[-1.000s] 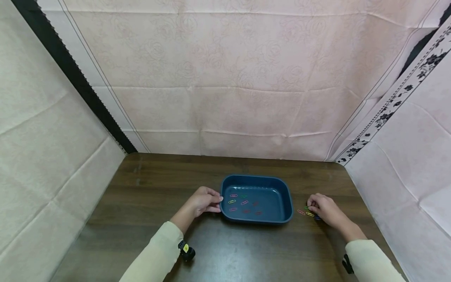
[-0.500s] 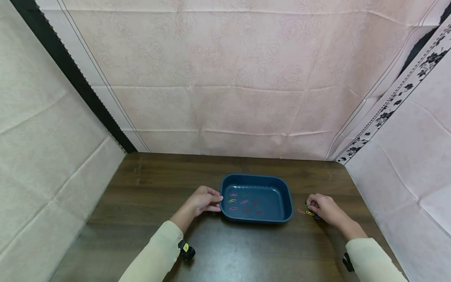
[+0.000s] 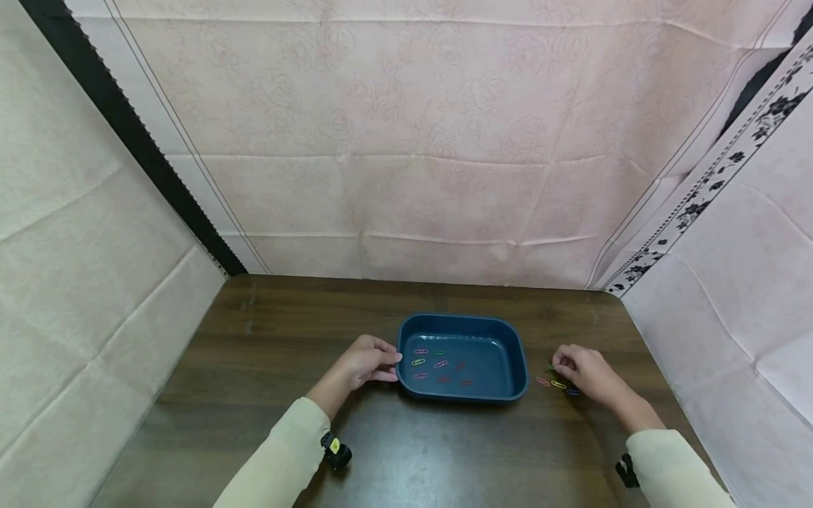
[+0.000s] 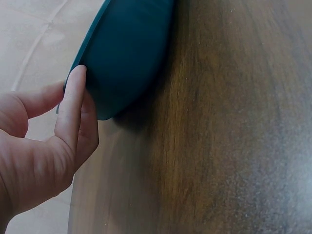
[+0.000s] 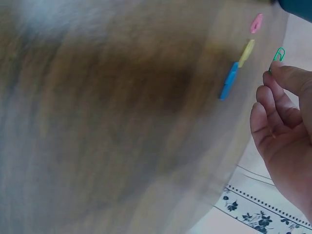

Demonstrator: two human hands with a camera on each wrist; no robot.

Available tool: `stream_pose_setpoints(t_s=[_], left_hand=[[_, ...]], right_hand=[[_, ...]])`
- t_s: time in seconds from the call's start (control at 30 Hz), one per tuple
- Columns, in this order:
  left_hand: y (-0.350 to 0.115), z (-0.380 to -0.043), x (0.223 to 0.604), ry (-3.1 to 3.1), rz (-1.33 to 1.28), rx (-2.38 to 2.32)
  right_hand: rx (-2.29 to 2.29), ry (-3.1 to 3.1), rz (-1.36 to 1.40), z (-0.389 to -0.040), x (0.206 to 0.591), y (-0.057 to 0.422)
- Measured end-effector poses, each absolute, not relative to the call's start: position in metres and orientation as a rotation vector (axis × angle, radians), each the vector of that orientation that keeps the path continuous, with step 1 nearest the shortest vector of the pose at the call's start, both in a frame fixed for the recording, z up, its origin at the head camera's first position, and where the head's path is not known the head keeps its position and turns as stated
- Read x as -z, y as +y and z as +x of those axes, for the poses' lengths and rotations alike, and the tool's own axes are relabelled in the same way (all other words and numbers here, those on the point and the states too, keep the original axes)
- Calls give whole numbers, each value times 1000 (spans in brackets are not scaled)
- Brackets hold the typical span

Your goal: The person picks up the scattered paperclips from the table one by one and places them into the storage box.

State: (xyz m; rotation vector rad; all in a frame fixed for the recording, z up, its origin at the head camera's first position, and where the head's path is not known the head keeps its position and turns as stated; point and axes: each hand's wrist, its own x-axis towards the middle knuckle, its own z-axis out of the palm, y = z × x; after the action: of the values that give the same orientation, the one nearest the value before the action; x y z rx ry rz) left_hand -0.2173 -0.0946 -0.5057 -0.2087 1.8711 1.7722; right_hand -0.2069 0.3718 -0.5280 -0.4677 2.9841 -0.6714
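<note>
In the head view, a dark blue rectangular tray point(image 3: 495, 367) has several coloured paper clips point(image 3: 441, 364) scattered over its left half. My left hand point(image 3: 370, 361) pinches the tray's left rim between thumb and fingers, as the left wrist view also shows. To the right of the tray, my right hand point(image 3: 586, 370) holds a green paper clip point(image 5: 279, 54) between thumb and forefinger. Below that hand a pink paper clip point(image 5: 256, 23), a yellow paper clip point(image 5: 246, 52) and a blue paper clip point(image 5: 229, 81) lie in a row on the table.
The dark brown wooden table point(image 3: 381, 451) extends around the tray. Pale creased cloth point(image 3: 406, 197) hangs behind it, with more cloth on both sides. A black flower-patterned border point(image 3: 692, 204) runs along the right side.
My right hand has risen slightly off the table with the green paper clip, uncovering more of the blue one. The left hand and tray stay put.
</note>
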Motion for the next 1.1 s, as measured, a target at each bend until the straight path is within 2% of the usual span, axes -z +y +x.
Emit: stream_pose_setpoints(t_s=[0.57,1.1], left_hand=[[-95,-218,508,1877,-220,-1761],[-94,-219,508,1876,-231,-1762]], right_hand=[[731,3044,-621,-213,484,344],[695,2996,-794,-224,463,310]])
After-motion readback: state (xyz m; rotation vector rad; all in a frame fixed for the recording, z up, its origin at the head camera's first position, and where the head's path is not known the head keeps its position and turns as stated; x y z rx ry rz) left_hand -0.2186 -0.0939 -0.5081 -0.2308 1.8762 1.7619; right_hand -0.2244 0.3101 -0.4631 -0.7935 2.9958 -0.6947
